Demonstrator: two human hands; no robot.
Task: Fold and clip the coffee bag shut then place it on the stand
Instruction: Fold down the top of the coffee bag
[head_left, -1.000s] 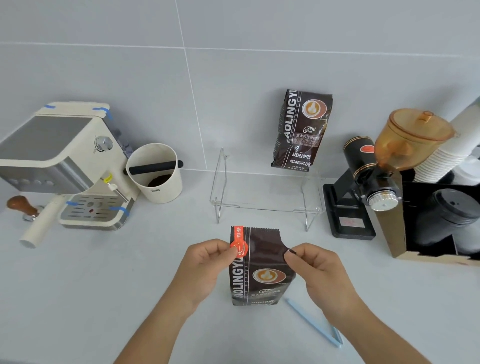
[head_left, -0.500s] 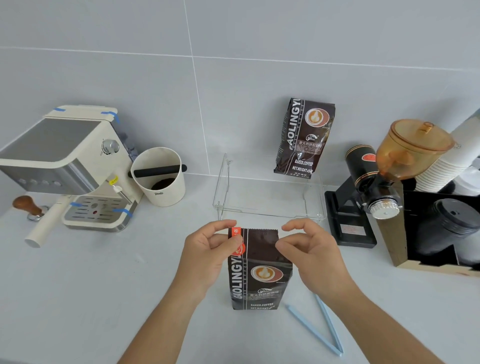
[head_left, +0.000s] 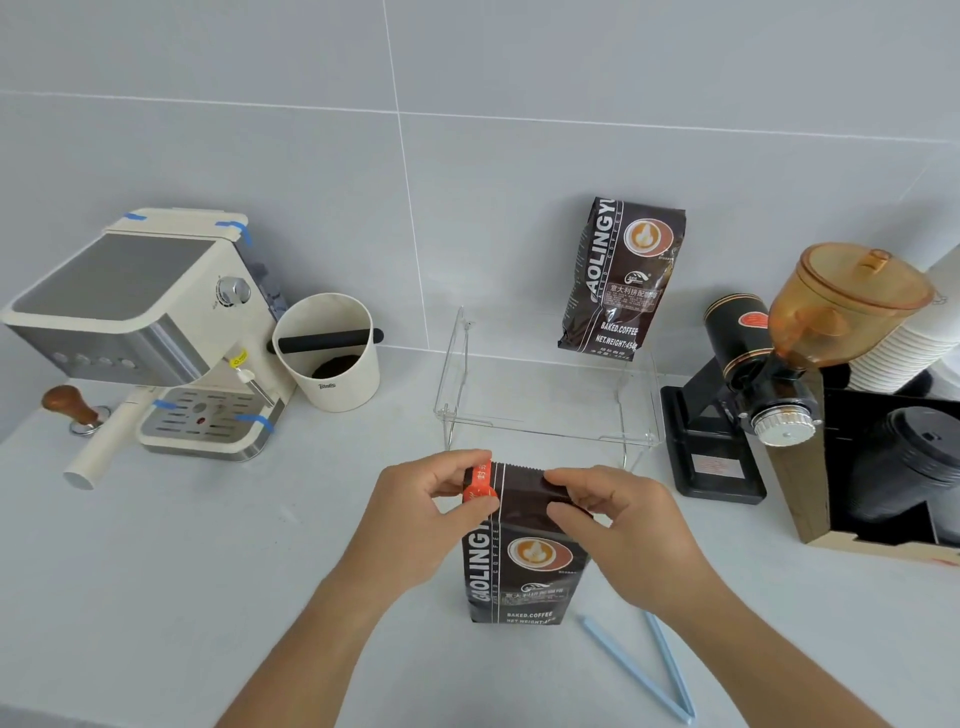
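A dark brown coffee bag (head_left: 519, 566) with an orange label stands upright on the grey counter in front of me. My left hand (head_left: 421, 519) pinches its top left corner at the orange label. My right hand (head_left: 618, 525) pinches the top right corner, and the top edge bends toward me between them. A light blue clip (head_left: 649, 670) lies open in a V on the counter just right of the bag. The clear acrylic stand (head_left: 545, 410) sits behind the bag, with a second coffee bag (head_left: 623, 280) leaning on the wall at its right end.
An espresso machine (head_left: 150, 332) and a white knock box (head_left: 327, 353) stand at the left. A black grinder (head_left: 753, 384) with an amber hopper, a cardboard box (head_left: 810, 467) of black lids and stacked paper cups (head_left: 914, 343) fill the right side.
Both hands have shifted to the bag's top corners and closed their fingers over the top edge, which now bends forward. The view has tilted down, showing more of the clip.
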